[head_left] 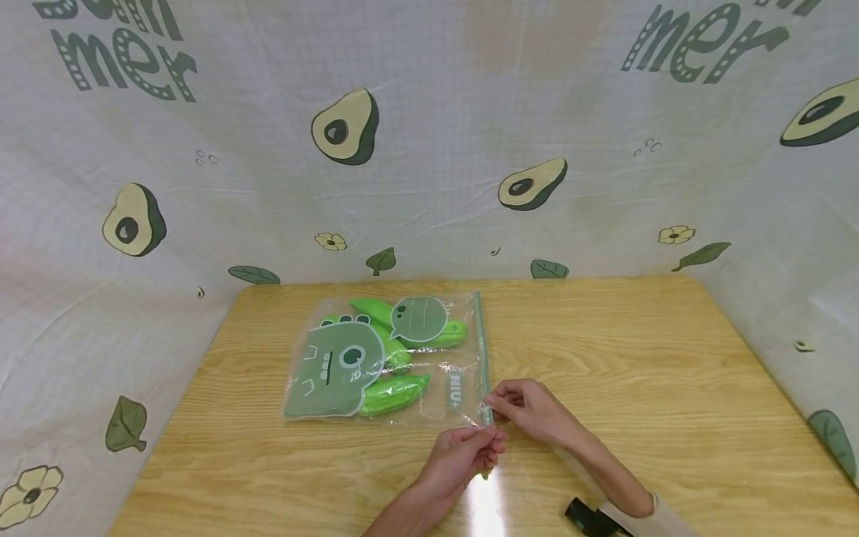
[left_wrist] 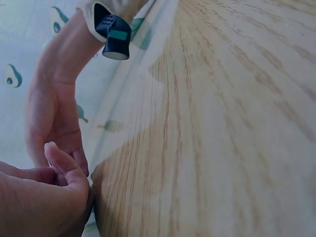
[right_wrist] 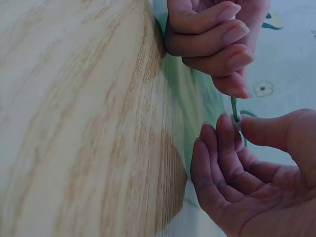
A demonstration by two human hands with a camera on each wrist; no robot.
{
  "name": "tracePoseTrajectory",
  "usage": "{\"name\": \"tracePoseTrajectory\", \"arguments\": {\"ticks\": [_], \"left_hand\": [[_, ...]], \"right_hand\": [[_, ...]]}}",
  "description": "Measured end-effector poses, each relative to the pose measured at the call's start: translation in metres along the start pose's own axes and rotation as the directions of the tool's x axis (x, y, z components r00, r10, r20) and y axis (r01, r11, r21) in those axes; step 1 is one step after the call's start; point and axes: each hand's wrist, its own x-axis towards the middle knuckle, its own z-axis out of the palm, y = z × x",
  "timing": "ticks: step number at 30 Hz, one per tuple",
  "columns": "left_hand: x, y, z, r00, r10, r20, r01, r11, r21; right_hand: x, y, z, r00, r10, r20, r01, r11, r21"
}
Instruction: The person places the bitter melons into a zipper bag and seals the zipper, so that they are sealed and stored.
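A clear zip bag [head_left: 436, 403] with a green monster print lies flat on the table, its green zip strip [head_left: 481, 335] along the right side. Inside are several long bright-green things [head_left: 392, 393] shaped like cucumbers. My left hand [head_left: 463, 459] pinches the strip's near end between thumb and fingers. Just beyond it, my right hand [head_left: 530, 406] pinches the same strip from the right. In the right wrist view, a small pale slider [right_wrist: 237, 122] shows between my right thumb and index finger. The left wrist view shows both hands close together, with the bag hidden.
The wooden table [head_left: 637, 358] extends around the bag, with its near part reflecting a bright light. Behind and beside it hangs a pale cloth [head_left: 429, 149] printed with avocados and leaves. A black wrist camera [head_left: 590, 517] sits at my right sleeve.
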Motion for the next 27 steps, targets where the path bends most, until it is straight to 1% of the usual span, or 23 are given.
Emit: {"name": "tracePoseTrajectory", "arguments": {"ticks": [10, 18, 27], "left_hand": [[-0.0004, 0.0001, -0.0002, 1.0, 0.0, -0.006, 0.0, 1.0, -0.005], [0.0005, -0.0014, -0.0005, 1.0, -0.007, -0.008, 0.007, 1.0, -0.007], [0.0008, -0.0027, -0.0007, 1.0, -0.011, -0.01, 0.011, 1.0, 0.004]], "right_hand": [[0.0028, -0.0004, -0.0004, 0.999, 0.032, -0.002, -0.032, 0.999, 0.035], [0.0045, -0.0026, -0.0018, 1.0, 0.025, -0.003, -0.025, 0.996, 0.082], [0.0081, -0.0022, -0.0038, 0.999, 0.03, -0.013, -0.03, 0.998, 0.062]]}}
